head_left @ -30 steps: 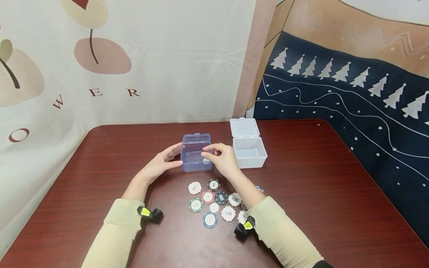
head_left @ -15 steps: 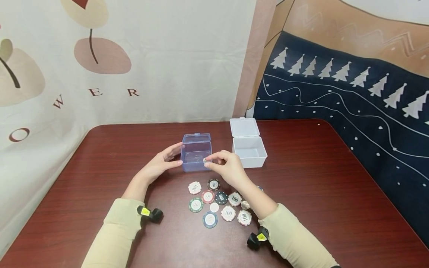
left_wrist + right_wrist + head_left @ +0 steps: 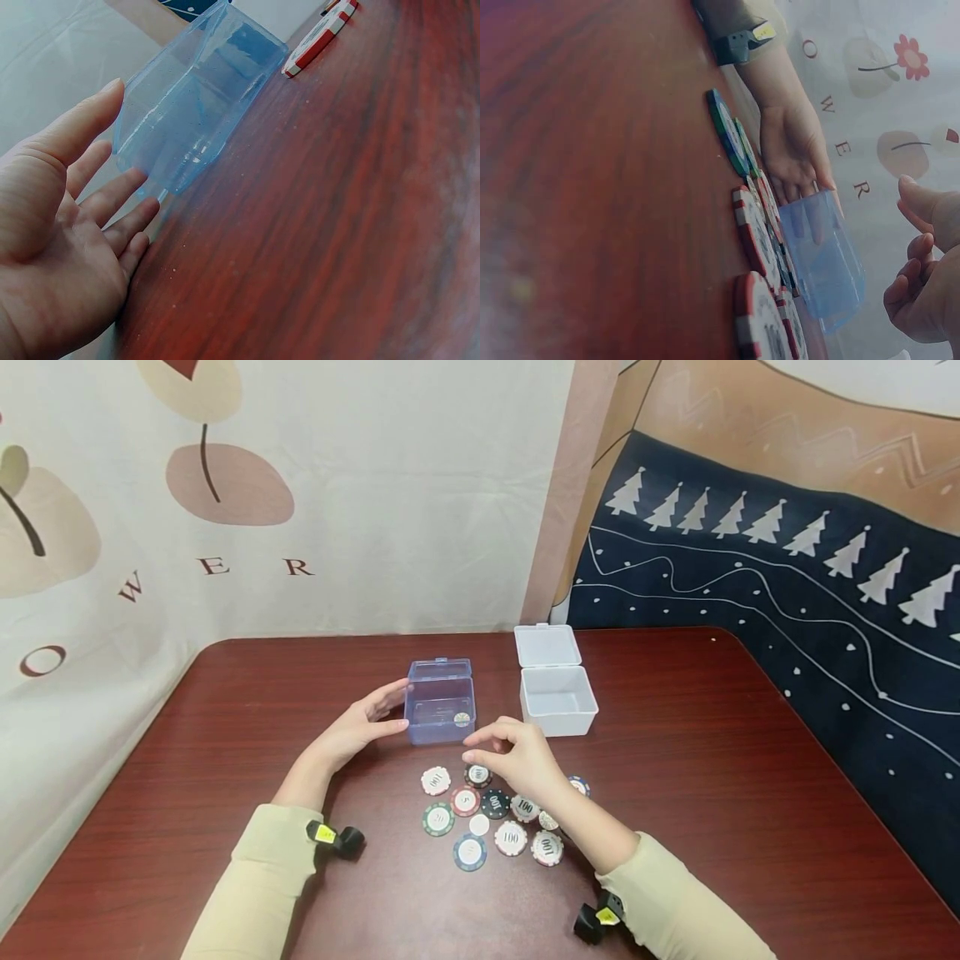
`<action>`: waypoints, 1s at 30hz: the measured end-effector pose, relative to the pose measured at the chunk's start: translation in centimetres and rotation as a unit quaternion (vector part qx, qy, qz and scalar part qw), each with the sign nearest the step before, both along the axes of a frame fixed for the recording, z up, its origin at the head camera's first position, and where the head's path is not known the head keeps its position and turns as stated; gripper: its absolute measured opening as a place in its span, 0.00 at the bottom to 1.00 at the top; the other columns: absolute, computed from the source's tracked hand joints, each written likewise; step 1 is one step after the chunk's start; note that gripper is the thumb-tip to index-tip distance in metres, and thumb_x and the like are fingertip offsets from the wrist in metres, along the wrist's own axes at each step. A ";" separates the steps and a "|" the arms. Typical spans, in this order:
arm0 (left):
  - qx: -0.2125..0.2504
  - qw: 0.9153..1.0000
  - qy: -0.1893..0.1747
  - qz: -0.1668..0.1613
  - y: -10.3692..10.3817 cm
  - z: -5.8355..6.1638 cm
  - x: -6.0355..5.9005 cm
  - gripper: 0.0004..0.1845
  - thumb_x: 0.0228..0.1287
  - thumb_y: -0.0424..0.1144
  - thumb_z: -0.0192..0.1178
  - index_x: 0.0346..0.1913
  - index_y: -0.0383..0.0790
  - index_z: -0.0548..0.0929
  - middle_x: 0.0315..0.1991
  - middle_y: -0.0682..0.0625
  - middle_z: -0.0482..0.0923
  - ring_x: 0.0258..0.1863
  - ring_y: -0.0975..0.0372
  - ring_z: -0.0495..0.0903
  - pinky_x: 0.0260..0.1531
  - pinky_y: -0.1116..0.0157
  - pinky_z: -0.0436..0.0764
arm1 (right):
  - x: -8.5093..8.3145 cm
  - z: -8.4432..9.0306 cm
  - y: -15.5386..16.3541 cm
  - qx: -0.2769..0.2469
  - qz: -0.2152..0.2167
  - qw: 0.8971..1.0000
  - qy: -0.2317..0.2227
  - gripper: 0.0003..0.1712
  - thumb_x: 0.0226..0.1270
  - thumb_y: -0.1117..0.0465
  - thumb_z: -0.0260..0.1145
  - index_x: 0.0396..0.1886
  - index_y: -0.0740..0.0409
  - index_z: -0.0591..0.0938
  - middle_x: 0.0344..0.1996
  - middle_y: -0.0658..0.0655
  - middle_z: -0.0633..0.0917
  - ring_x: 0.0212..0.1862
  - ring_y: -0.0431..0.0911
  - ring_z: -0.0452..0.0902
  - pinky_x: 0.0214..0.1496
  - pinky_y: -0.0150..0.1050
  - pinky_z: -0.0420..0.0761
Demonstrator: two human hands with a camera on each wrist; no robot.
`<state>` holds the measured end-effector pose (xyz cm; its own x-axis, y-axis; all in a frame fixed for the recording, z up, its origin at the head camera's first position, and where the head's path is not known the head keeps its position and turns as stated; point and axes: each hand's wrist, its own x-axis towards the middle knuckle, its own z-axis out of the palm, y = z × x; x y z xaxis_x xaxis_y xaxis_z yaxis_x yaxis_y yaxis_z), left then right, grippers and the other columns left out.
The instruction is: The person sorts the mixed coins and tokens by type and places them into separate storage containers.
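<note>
While the blue box (image 3: pixel 440 702) is sitting mid-table with one chip (image 3: pixel 462 719) lying inside by its right wall, the left hand (image 3: pixel 358 732) is steadying its left side, fingers straight and relaxed against the wall. The right hand (image 3: pixel 517 758) is hovering just in front of the box over the loose chips (image 3: pixel 491 814), fingers loosely curled, holding nothing. A white box (image 3: pixel 558 691) is standing open just right of the blue one on the red-brown table (image 3: pixel 750 793).

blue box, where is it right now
In the head view the blue box stands mid-table, left of the white box, with the left hand against its left side.
</note>
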<state>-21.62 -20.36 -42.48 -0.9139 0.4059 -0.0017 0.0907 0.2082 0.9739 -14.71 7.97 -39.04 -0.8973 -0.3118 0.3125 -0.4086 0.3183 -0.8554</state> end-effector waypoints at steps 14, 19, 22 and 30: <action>0.000 1.000 -0.005 -0.001 0.0 -0.1 0.0 0.37 0.64 0.34 0.62 0.74 0.46 0.59 0.71 0.45 0.59 0.70 0.52 0.55 0.66 0.47 0.50 | 1.4 -0.9 0.7 0.014 0.017 1.000 -0.014 0.08 0.49 0.63 0.77 0.32 0.55 0.89 0.19 0.45 0.70 0.28 0.40 0.66 0.28 0.32 0.67; -0.001 1.000 -0.006 0.002 0.0 -0.2 -0.1 0.37 0.64 0.34 0.62 0.74 0.46 0.59 0.71 0.45 0.59 0.70 0.52 0.54 0.67 0.47 0.48 | 1.9 -1.2 1.0 0.026 0.027 0.999 -0.014 0.09 0.47 0.63 0.78 0.31 0.55 0.89 0.19 0.44 0.71 0.27 0.39 0.67 0.28 0.32 0.68; -0.001 1.000 -0.005 0.002 0.0 -0.1 -0.1 0.37 0.64 0.33 0.62 0.74 0.46 0.59 0.71 0.44 0.59 0.70 0.52 0.54 0.67 0.47 0.47 | 2.1 -1.4 1.2 0.033 0.033 0.999 -0.013 0.09 0.47 0.63 0.79 0.30 0.55 0.89 0.19 0.44 0.71 0.27 0.39 0.67 0.28 0.32 0.68; 0.000 1.000 -0.003 0.001 -0.1 0.0 0.0 0.37 0.64 0.33 0.62 0.74 0.45 0.59 0.71 0.44 0.59 0.70 0.51 0.55 0.66 0.47 0.48 | 2.6 -2.1 1.6 0.047 0.050 0.998 -0.010 0.10 0.46 0.63 0.79 0.31 0.53 0.89 0.19 0.46 0.72 0.28 0.41 0.67 0.29 0.31 0.67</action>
